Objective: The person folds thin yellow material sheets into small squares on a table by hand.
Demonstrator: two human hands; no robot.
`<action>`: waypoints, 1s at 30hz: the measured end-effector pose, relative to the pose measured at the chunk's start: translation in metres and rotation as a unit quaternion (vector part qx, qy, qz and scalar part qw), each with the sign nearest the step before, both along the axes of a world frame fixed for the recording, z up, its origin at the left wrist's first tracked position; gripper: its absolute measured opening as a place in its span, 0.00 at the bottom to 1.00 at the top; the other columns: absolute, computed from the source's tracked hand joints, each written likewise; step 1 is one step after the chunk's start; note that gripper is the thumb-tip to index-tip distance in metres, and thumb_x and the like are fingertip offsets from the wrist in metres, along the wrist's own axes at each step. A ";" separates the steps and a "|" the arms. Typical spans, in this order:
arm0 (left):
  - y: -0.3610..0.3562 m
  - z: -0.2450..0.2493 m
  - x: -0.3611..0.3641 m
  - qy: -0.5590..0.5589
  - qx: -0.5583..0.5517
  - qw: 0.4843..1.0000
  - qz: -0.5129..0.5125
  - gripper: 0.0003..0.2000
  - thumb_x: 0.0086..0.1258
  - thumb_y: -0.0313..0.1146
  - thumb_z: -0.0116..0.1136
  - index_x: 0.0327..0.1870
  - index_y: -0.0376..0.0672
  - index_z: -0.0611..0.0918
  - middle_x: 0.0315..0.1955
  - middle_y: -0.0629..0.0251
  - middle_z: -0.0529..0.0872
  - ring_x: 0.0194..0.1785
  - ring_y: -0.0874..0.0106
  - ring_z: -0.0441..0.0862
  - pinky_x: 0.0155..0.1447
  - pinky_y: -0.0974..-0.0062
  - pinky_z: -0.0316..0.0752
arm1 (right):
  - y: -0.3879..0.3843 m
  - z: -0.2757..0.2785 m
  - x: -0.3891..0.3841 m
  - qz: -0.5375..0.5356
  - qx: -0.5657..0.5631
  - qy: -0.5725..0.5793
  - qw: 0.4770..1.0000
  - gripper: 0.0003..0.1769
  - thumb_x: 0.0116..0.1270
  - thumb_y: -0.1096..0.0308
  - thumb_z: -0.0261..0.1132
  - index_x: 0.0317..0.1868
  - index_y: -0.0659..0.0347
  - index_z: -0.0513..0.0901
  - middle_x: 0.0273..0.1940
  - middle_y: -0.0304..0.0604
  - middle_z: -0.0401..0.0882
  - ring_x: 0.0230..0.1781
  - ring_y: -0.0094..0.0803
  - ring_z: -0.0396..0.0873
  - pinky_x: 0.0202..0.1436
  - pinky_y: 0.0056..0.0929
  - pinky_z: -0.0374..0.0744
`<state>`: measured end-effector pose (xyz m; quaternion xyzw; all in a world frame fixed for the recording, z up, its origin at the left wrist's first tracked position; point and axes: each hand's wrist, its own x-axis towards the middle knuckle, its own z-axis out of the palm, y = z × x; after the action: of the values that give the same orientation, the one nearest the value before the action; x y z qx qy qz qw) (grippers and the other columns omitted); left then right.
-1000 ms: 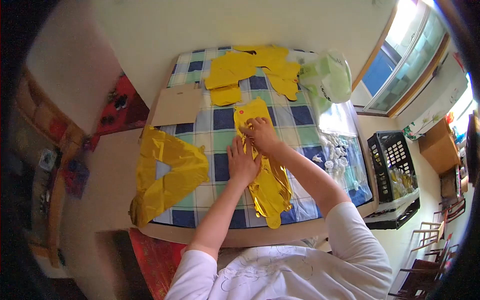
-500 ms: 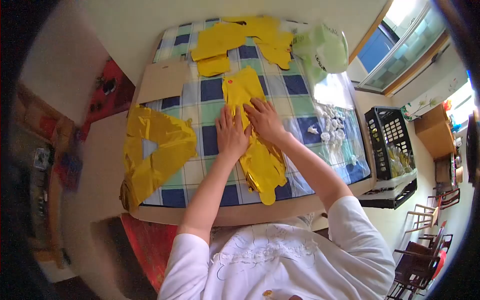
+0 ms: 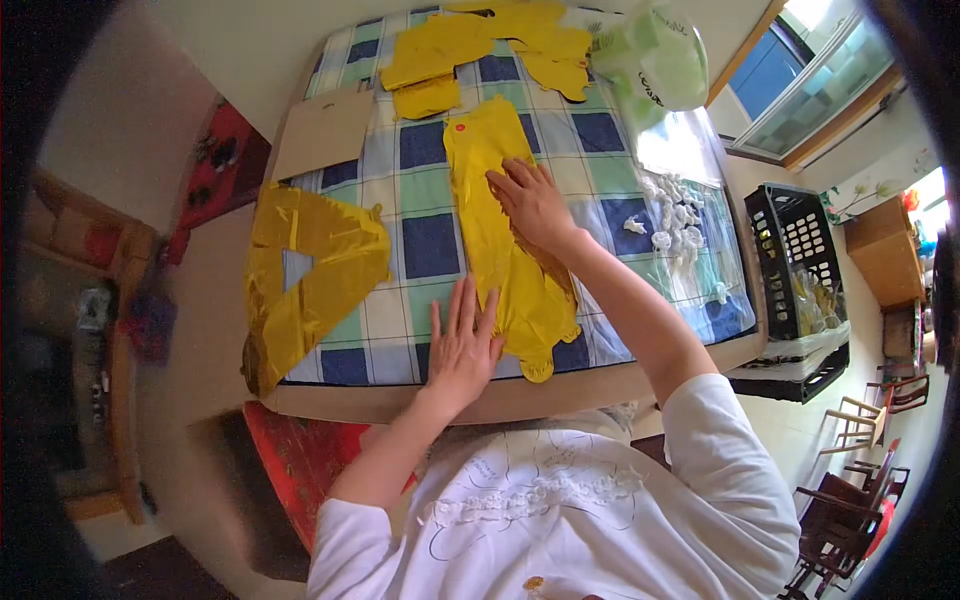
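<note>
A flat, long yellow foil balloon (image 3: 482, 215) with a small red dot near its far end lies lengthwise on the checked cloth. My left hand (image 3: 462, 350) rests flat at its near left edge, fingers spread, some of them over the foil. Farther up, my right hand (image 3: 535, 208) lies on the balloon's right side with fingers stretched out and palm down. Neither hand grips anything. To the left is another flat gold foil balloon (image 3: 345, 255) with a triangular opening.
More yellow foil pieces (image 3: 440, 50) lie at the far end. A brown cardboard sheet (image 3: 322, 135) is at the left. On the right are a green-white plastic bag (image 3: 660, 60), small white bundles (image 3: 678, 225) and a black crate (image 3: 790, 260) beside the table.
My left hand has slid toward me along the balloon, from its middle to its near left edge. My right hand stays at about the same part of the foil. The view has shifted slightly.
</note>
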<state>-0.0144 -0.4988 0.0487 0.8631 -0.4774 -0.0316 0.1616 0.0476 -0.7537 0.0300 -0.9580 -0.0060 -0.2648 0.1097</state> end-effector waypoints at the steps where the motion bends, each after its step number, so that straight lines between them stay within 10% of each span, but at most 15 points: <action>1: 0.007 0.002 -0.005 0.003 -0.002 1.000 -0.006 0.33 0.70 0.38 0.54 0.74 0.42 0.57 0.74 0.45 0.49 0.77 0.51 0.46 0.73 0.40 0.45 | 0.000 0.001 0.001 -0.001 -0.002 -0.004 1.000 0.19 0.69 0.64 0.57 0.59 0.56 0.75 0.60 0.51 0.71 0.64 0.47 0.67 0.67 0.45 0.62; 11: -0.054 0.028 0.108 -0.009 -0.188 0.980 0.067 0.20 0.70 0.31 0.51 0.62 0.35 0.73 0.67 0.46 0.65 0.73 0.52 0.58 0.73 0.50 0.53 | 0.000 0.000 0.001 -0.008 0.006 0.023 1.000 0.20 0.68 0.65 0.57 0.60 0.55 0.74 0.61 0.49 0.71 0.66 0.47 0.65 0.69 0.47 0.61; 18: -0.033 0.002 0.280 -0.239 -0.033 0.946 0.215 0.20 0.69 0.26 0.45 0.62 0.34 0.71 0.64 0.46 0.69 0.69 0.51 0.63 0.71 0.57 0.60 | 0.003 0.005 -0.001 -0.013 0.012 0.067 0.998 0.24 0.65 0.66 0.58 0.63 0.54 0.71 0.64 0.50 0.68 0.68 0.46 0.63 0.70 0.50 0.59; 30: -0.043 0.067 0.264 -0.200 -0.080 0.964 0.159 0.13 0.68 0.28 0.48 0.50 0.42 0.81 0.43 0.55 0.83 0.48 0.55 0.79 0.51 0.58 0.75 | 0.005 0.011 -0.001 -0.014 0.028 0.036 0.999 0.21 0.68 0.64 0.56 0.61 0.57 0.72 0.63 0.49 0.69 0.67 0.45 0.64 0.69 0.49 0.61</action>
<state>0.2497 -0.5414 0.1155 0.9008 -0.3577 0.2060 0.1347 0.0464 -0.7490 0.0413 -0.9634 0.0187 -0.2322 0.1329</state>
